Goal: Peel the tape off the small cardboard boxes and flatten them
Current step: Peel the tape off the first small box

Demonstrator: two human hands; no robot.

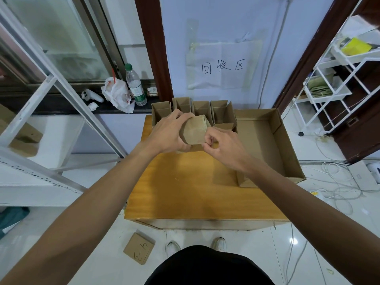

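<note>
I hold a small closed cardboard box point(195, 130) in the air above the far part of the wooden table point(185, 194). My left hand point(169, 134) grips its left side, fingers over the top edge. My right hand point(221, 145) pinches at the box's lower right corner with thumb and forefinger; whether tape sits between them I cannot tell. Behind stand several small open boxes point(202, 109) in a row at the table's far edge.
A large shallow cardboard tray point(275, 128) lies on the table's right side. A flat cardboard box point(139, 248) lies on the floor by my feet. A water bottle point(135, 86) and plastic bag point(116, 93) sit on the left ledge. Cables trail across the floor at right.
</note>
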